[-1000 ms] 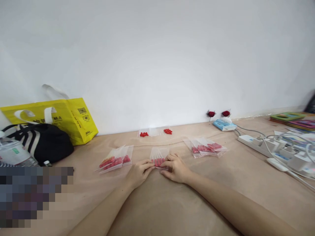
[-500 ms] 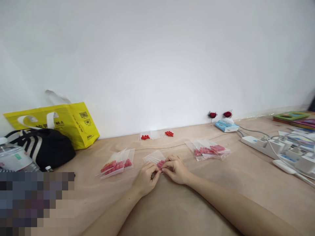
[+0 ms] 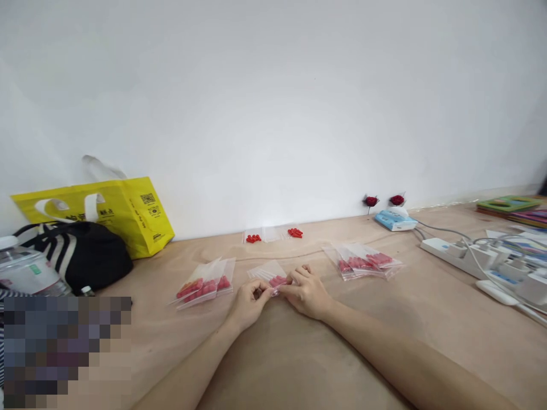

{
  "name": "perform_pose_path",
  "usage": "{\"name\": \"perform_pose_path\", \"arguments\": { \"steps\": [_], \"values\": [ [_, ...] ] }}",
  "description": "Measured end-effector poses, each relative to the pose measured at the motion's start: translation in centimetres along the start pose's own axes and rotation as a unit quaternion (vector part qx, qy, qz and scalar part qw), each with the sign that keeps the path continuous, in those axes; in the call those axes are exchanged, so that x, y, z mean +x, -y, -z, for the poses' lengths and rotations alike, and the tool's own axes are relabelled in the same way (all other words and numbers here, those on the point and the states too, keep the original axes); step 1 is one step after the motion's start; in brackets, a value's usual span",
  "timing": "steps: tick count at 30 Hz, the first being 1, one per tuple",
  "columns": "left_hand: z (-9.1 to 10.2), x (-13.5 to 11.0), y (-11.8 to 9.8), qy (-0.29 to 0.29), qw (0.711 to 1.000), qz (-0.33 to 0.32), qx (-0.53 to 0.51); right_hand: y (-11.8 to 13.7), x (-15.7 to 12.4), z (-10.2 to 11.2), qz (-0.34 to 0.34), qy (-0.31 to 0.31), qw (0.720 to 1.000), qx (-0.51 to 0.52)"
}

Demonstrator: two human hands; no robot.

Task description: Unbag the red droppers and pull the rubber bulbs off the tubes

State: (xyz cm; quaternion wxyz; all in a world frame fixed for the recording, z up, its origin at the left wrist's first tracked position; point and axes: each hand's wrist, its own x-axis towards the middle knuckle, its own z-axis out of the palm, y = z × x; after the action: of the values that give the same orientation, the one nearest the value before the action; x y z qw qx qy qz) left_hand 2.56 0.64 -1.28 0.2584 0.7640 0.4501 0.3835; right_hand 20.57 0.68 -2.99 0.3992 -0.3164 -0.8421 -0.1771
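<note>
Flat on the table lies a clear zip bag [image 3: 270,270] with red capsule-shaped pieces [image 3: 277,281] inside, at the middle. My left hand [image 3: 251,302] pinches its near edge from the left, thumb and forefinger pressed together. My right hand [image 3: 308,293] grips the same edge from the right, its thumb and forefinger closed on the plastic. The fingers partly cover the bag's near end. Left of my hands, filled zip bags [image 3: 207,287] overlap in a row. More filled bags [image 3: 363,261] overlap on the right.
Near the wall lie two small groups of red pieces [image 3: 253,238] on clear bags. A yellow tote bag [image 3: 158,213], a black bag [image 3: 100,256] and a plastic jar [image 3: 29,270] stand left. Rightward are a tissue pack [image 3: 394,220], two dark red roses [image 3: 397,199] and a power strip [image 3: 444,254].
My left hand has shifted slightly left along the bag's near edge, and its grip looks flatter. The right fingers have spread a little while the thumb stays on the edge.
</note>
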Motion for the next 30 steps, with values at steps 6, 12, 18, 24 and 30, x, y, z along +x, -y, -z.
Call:
{"name": "perform_pose_path", "arguments": {
  "steps": [6, 12, 18, 24, 30],
  "values": [
    [0.0, -0.2, -0.2, -0.006, 0.997, -0.052, 0.062, 0.0, 0.4, -0.4, 0.061, -0.035, 0.998, 0.0],
    [0.0, -0.3, -0.5, 0.009, 0.989, -0.091, 0.114, 0.1, 0.3, -0.3, 0.049, -0.024, 0.998, 0.041],
    [-0.2, -0.1, -0.2, 0.003, 0.991, -0.098, 0.091, 0.2, 0.4, -0.4, -0.004, -0.006, 0.995, 0.095],
    [-0.8, -0.2, -0.1, 0.016, 0.99, -0.115, 0.086, 0.7, 0.3, -0.7, -0.047, 0.03, 0.992, 0.112],
    [-1.5, -0.2, 0.0, -0.017, 0.992, -0.08, 0.092, 1.1, 0.5, -0.9, -0.059, 0.061, 0.99, 0.112]
  ]
}}
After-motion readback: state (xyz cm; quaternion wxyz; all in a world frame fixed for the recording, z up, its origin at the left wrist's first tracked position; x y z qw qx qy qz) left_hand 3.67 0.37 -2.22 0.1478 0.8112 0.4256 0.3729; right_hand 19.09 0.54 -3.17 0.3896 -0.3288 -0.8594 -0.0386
